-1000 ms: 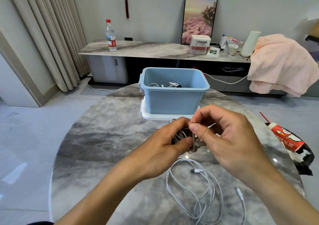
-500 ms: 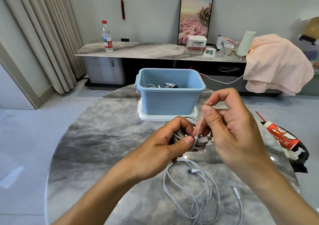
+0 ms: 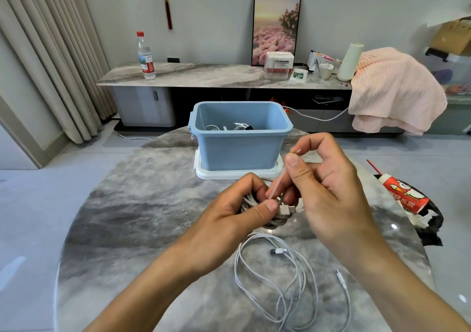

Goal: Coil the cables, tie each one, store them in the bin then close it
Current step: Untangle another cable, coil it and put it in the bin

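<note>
Standing on marble table [image 3: 142,204], blue bin [image 3: 239,148], sideboard [image 3: 204,75] behind

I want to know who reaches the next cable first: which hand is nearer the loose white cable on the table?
Left. The left hand, gripping the coiled cable, sits just above the loose white cable; the right hand is higher, pulling the tie upward.

A single head-worn wide-angle view looks forward and down — close over the round marble table [image 3: 127,229], both forearms entering from 6 o'clock, the blue bin [image 3: 239,148] toward 12 — with the sideboard [image 3: 204,75] and wall beyond.
</note>
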A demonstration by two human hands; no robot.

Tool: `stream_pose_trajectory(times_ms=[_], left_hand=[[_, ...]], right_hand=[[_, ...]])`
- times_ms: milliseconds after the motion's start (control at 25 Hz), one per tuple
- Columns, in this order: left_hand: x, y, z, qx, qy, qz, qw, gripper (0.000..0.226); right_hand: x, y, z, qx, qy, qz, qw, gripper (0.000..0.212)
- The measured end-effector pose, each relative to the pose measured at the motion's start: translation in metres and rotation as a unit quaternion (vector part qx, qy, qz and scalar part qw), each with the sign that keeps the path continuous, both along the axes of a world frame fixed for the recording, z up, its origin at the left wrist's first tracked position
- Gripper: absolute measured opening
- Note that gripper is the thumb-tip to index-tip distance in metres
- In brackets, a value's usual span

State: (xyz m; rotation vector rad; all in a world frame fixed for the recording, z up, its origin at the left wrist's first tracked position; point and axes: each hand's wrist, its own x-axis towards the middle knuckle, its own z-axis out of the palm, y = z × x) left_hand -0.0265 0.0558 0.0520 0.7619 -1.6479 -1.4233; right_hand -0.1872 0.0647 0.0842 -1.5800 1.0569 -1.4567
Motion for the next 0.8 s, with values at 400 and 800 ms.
stream_pose_trajectory(times_ms=[400, 800], left_hand=[[0.008, -0.001, 0.004, -0.049, -0.053, 0.055, 0.996, 0.018], [0.013, -0.007, 0.003, 0.040, -0.032, 0.065, 0.997, 0.024]], right_hand=[[-0.004, -0.012, -0.016, 0.081, -0.055, 0.095, 0.991, 0.019], [-0.003, -0.013, -0.020, 0.053, -0.036, 0.071, 0.995, 0.005]])
